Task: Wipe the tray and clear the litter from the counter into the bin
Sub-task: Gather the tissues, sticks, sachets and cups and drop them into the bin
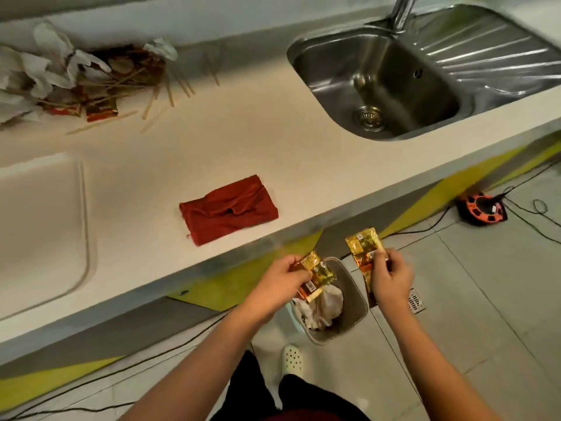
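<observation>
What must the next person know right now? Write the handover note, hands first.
Left hand grips a gold wrapper over the bin; right hand grips a second gold wrapper just beside it.
The bin, on the floor below the counter edge, already holds crumpled paper.
Red cloth lies on the counter; white tray sits at the left.
Left to do: drop both wrappers, then clear the napkins, packets and wooden sticks piled at the back left.

Both hands over the bin (355, 323): left hand (280, 276) grips 1 gold wrapper (315, 276), right hand (391, 278) pinches another wrapper (362, 243). Red cloth (229, 209) lies on the counter (273, 141).
</observation>
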Motion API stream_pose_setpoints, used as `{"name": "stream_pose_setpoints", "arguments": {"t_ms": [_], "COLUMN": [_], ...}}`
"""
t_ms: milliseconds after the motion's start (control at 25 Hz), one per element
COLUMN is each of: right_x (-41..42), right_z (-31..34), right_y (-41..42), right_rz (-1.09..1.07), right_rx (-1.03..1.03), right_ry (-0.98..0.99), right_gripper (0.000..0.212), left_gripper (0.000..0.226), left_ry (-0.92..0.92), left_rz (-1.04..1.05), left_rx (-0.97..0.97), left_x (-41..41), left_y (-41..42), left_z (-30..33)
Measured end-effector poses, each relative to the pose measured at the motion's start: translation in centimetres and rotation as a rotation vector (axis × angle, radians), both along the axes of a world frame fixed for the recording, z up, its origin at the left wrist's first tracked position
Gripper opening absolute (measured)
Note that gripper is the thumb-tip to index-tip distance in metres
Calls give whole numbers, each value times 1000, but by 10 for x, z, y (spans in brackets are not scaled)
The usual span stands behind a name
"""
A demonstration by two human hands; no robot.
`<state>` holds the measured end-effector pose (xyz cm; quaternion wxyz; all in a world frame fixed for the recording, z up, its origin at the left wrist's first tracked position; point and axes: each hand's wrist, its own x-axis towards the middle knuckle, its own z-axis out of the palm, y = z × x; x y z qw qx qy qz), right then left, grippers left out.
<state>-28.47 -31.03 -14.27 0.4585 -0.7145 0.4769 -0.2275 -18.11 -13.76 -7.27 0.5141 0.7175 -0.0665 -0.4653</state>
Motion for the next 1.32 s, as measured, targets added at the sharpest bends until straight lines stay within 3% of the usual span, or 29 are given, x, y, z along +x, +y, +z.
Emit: {"name": "stream_pose_setpoints", "arguments": {"t_ms": [160,320,400,520,600,720,800,1000,1320], "right_x": [-35,-37,-36,-24,-3,41,69,139,247], "right_z": [-47,-74,-81,-66,-37,30,72,129,132], "right_y": [-1,-1,-2,2,5,11,16,44,109], "right_rz": [-22,168,162,82,13,-6,64,253,384], "right_rx": [170,376,371,317,241,110,80,38,17], "right_ry": [324,522,548,371,102,-328,-465,-443,-293], "right_gripper": [21,35,31,15,8,17,12,21,16], "left_gripper": [15,53,51,36,31,25,23,23,26], "left_ry": [63,-22,-50,-48,-73,-116,-153,-268,-438], "left_rz": [-59,-261,-268,-233,-208,-142,-62,147,389], "left_rx": [178,352,396,333,196,-77,-203,-289,-212], "left_x": [-23,-23,-17,-9,-5,8,27,101,209], "left_y": [-11,-18,-19,-24,-35,-45,-40,9,109], "left_z": [-59,-78,-84,-73,-52,7,45,101,116]}}
